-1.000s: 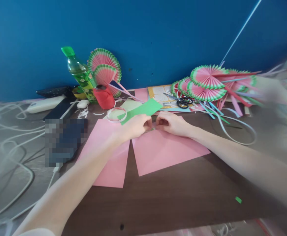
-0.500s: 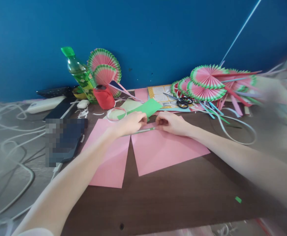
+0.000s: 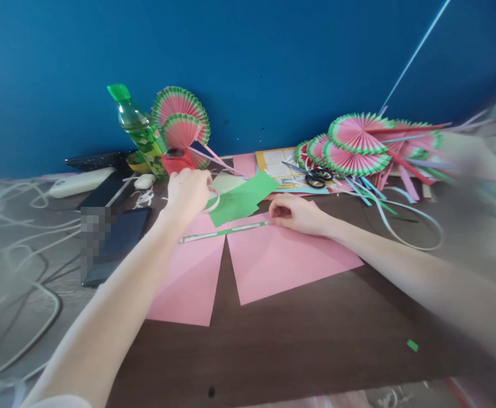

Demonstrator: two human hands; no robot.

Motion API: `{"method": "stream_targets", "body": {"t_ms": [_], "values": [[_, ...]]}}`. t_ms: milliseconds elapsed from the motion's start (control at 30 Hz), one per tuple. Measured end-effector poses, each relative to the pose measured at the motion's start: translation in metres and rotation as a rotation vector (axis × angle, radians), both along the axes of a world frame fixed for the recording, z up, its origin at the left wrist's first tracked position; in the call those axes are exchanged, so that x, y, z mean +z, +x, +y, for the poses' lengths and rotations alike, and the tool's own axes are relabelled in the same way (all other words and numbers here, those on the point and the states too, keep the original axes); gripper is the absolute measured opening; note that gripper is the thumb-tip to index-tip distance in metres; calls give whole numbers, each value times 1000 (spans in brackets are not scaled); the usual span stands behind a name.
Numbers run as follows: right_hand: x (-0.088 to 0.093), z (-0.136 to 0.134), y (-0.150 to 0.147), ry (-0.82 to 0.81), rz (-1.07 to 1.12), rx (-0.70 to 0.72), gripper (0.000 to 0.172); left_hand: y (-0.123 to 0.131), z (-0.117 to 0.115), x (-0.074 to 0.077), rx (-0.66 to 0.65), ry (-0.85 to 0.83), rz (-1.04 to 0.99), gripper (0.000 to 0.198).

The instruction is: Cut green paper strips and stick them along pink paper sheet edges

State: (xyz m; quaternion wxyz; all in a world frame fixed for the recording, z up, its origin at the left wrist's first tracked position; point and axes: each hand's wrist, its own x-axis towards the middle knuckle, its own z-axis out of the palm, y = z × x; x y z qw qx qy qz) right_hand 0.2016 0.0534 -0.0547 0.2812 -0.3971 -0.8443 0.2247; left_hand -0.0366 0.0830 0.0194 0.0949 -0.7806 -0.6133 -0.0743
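My left hand (image 3: pixel 188 192) is closed on a roll of tape (image 3: pixel 216 205), whose right edge shows past the fingers. A narrow green paper strip (image 3: pixel 226 230) with white tape along it lies across two pink paper sheets (image 3: pixel 292 258). At the strip's right end, the fingertips of my right hand (image 3: pixel 294 213) are pinched together on it. Green paper pieces (image 3: pixel 245 198) lie just behind the strip, between my hands.
Behind stand a green bottle (image 3: pixel 139 133), a red container (image 3: pixel 177 161) and pleated paper fans (image 3: pixel 358 141). Black-handled scissors (image 3: pixel 316 177) lie at the back. Cables (image 3: pixel 52 294) and a dark phone-like device (image 3: pixel 124 243) are at left; a green scrap (image 3: pixel 412 345) is front right.
My left hand has left the strip, moved left and back, and taken hold of the roll of tape. More of the strip shows now. My right hand has stayed in place.
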Motion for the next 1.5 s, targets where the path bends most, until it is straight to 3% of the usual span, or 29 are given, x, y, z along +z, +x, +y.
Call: {"method": "stream_targets", "body": {"t_ms": [100, 267, 467, 600, 733, 1033, 1267, 1500], "values": [[0, 0, 0, 4, 6, 6, 8, 4, 1, -5, -96, -33, 27, 33], [2, -2, 0, 0, -22, -6, 7, 6, 2, -11, -276, -17, -191, 35], [4, -2, 0, 26, -33, 1, 9, 35, -18, -21, -386, -336, -332, 17], [2, -1, 0, 61, -42, 8, 9, 49, -27, -34, -500, -400, -364, 12], [2, -1, 1, 61, -47, 18, 9, 49, -25, -41, -517, -409, -379, 12], [2, 0, 0, 68, -49, 10, 10, 50, -26, -39, -533, -396, -338, 19], [3, 0, 0, 55, -60, 6, 9, 50, -29, -39, -550, -377, -308, 9], [2, 0, 1, 59, -52, 26, 9, 53, -36, -39, -541, -280, -158, 10]]}}
